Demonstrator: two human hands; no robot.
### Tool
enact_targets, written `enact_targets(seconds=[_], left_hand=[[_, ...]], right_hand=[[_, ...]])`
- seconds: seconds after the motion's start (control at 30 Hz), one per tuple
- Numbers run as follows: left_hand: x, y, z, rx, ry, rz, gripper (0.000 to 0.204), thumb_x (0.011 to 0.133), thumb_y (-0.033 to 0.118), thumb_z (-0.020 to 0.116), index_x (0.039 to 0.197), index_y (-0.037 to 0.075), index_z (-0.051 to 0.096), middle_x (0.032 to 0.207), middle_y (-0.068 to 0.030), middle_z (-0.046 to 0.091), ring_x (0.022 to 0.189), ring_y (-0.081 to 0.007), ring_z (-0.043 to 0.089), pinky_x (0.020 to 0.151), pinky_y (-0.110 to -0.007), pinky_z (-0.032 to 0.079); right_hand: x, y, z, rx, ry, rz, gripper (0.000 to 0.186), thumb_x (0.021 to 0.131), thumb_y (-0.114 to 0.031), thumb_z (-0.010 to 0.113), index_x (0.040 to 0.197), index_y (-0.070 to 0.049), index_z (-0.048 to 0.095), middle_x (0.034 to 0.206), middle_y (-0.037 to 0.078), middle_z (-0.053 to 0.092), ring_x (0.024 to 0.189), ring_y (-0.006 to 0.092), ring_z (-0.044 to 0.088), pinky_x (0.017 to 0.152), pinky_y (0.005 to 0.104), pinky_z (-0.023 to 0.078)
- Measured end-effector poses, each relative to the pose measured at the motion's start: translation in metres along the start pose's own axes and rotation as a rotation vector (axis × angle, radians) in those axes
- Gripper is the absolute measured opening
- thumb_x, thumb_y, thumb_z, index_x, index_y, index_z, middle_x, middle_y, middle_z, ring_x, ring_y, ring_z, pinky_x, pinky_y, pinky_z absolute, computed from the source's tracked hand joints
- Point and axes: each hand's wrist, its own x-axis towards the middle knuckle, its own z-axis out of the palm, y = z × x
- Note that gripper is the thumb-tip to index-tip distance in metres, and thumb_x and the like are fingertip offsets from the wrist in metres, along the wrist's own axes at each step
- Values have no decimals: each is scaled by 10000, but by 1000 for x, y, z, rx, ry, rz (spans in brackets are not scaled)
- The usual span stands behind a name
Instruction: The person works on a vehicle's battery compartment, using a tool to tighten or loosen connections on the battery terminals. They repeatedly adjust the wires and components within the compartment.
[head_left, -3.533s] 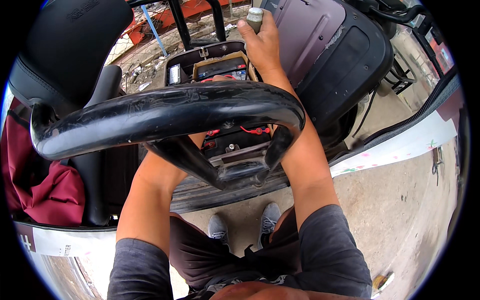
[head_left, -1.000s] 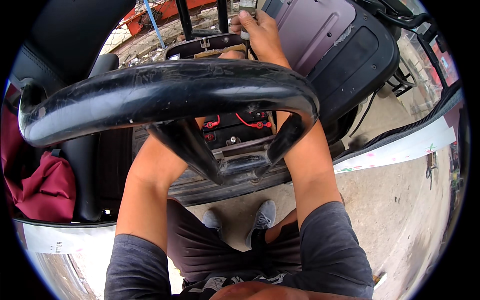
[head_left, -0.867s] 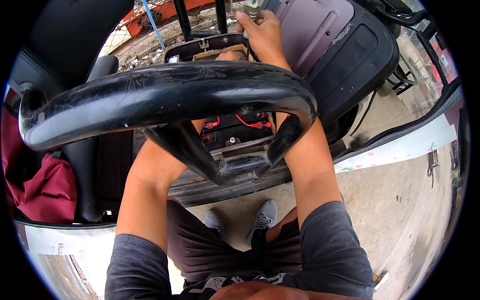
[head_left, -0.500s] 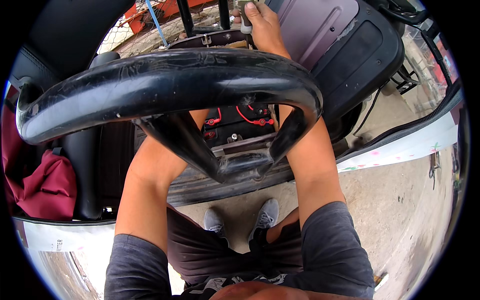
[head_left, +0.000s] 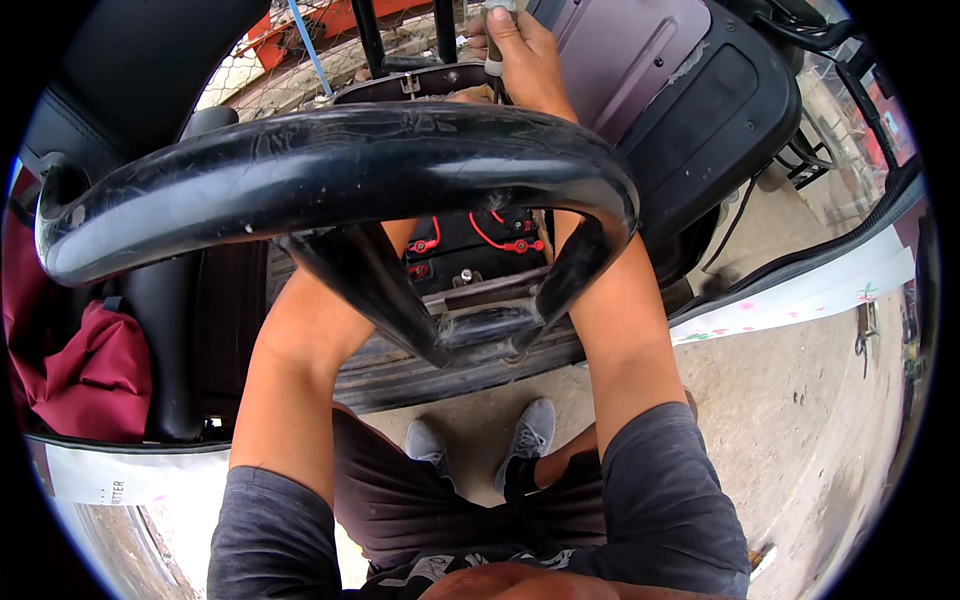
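My right hand (head_left: pixel 528 65) is closed around the grey handle of what looks like a screwdriver (head_left: pixel 494 66), held upright at the far edge of an open compartment (head_left: pixel 440 78). The tool's lower end is hidden. My left forearm (head_left: pixel 315 325) reaches under a thick black curved bar (head_left: pixel 330 160), which hides most of my left hand; its fingers do not show. Between my forearms, below the bar, black batteries (head_left: pixel 465 255) sit in the compartment, with red cables (head_left: pixel 485 232) and red terminal covers.
A raised seat panel (head_left: pixel 680 110) leans at the right of the compartment. Black upholstery (head_left: pixel 130 70) and maroon cloth (head_left: pixel 95 370) lie at the left. Wire mesh (head_left: pixel 285 60) and a blue rod (head_left: pixel 310 45) stand behind. My shoes (head_left: pixel 530 430) are on a concrete floor.
My right hand and the tool have shifted slightly down, with the tool's handle a little more upright. The view has moved slightly; the left forearm stays nearly in place.
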Motion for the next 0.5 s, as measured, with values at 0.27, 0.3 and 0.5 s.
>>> enact_targets(seconds=[0.27, 0.3, 0.5], left_hand=[[26, -62, 16, 276, -136, -145, 288, 913, 219, 718, 939, -67, 692, 761, -259, 676, 749, -357, 708, 726, -466, 502], [26, -64, 18, 286, -123, -145, 283, 911, 217, 716, 958, -61, 696, 774, -262, 679, 763, -364, 710, 731, -468, 502], [19, -69, 26, 236, -18, 77, 267, 899, 221, 718, 981, -34, 718, 798, -250, 689, 809, -403, 704, 745, -472, 503]], right_hand=[[-11, -19, 12, -143, 52, -18, 436, 984, -373, 658, 1104, 43, 606, 947, 96, 716, 831, 158, 666, 753, 298, 533], [-10, -16, 12, -172, 55, -26, 453, 990, -386, 654, 1124, 43, 594, 958, 98, 716, 843, 153, 664, 757, 298, 537], [-5, -20, 10, 188, 5, 7, 502, 920, -344, 757, 1113, 79, 567, 914, 126, 703, 768, 149, 667, 687, 294, 541]])
